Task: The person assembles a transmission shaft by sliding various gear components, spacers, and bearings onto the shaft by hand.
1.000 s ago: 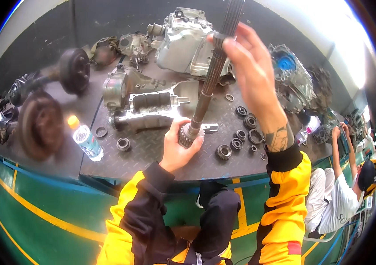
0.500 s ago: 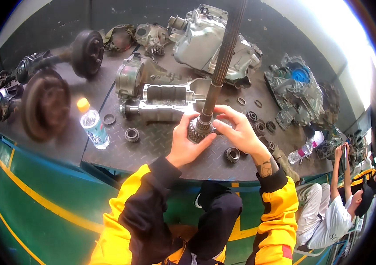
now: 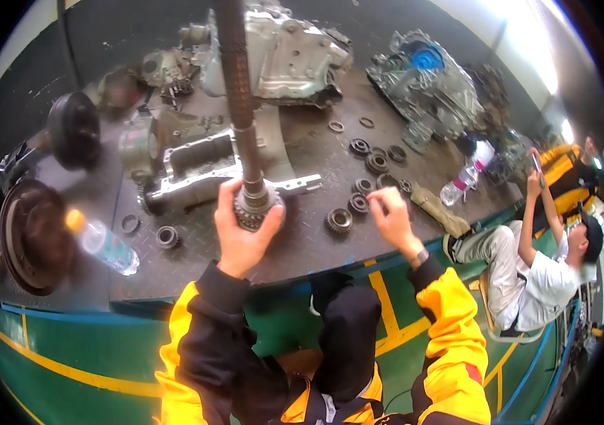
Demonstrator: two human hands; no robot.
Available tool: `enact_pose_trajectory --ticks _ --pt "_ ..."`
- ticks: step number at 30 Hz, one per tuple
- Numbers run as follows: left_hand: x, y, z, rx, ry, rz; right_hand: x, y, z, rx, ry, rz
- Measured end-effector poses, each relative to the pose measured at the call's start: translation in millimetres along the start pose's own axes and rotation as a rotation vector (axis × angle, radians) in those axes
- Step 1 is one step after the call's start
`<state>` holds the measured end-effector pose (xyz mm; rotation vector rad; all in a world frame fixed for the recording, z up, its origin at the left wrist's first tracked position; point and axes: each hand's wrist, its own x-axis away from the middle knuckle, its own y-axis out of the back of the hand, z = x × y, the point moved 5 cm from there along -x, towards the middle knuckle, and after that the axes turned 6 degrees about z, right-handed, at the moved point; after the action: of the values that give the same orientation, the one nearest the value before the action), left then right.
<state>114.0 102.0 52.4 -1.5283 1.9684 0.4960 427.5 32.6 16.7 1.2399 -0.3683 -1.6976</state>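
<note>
A long splined gear shaft (image 3: 242, 92) stands upright over the bench. My left hand (image 3: 239, 237) is closed round the toothed gear (image 3: 254, 209) at the shaft's lower end. Off to the right, my right hand (image 3: 395, 221) is apart from the shaft, its fingers bent and drawn together; whether anything is between them is hidden. Close to its fingertips lie a small dark gear (image 3: 359, 203) and a larger loose gear (image 3: 339, 222). Behind the shaft rests an open metal housing (image 3: 199, 166).
Several rings and gears (image 3: 377, 163) lie on the metal bench (image 3: 295, 248). Large gearbox casings (image 3: 281, 60) stand behind. A yellow-capped bottle (image 3: 107, 244) leans left; another bottle (image 3: 461, 183) and a cloth glove (image 3: 440, 212) lie right. A person (image 3: 543, 269) sits at right.
My right hand has let go of the shaft and moved right, toward the loose gears. The left hand still holds the shaft's lower end. The whole view has shifted.
</note>
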Motion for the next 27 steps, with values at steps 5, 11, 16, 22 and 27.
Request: enact_pose_trajectory --ticks 5,11,16,22,27 --pt "1.3 -3.3 5.6 0.011 0.017 0.028 -11.1 27.8 -110.2 0.126 -0.347 -0.027" --pt "4.1 -4.0 9.9 0.012 0.077 0.016 -34.3 18.7 -155.6 0.297 -0.328 0.195" --pt "6.3 -0.5 9.5 -0.029 0.047 0.028 -39.7 -11.3 -129.1 0.201 -0.153 0.446" --pt "4.5 -10.3 12.2 -0.004 0.051 0.020 -25.1 -4.2 -104.5 0.461 -0.154 0.439" --pt "5.4 -3.7 14.2 -0.024 0.072 0.010 -2.1 -2.9 -90.2 0.508 -0.159 0.366"
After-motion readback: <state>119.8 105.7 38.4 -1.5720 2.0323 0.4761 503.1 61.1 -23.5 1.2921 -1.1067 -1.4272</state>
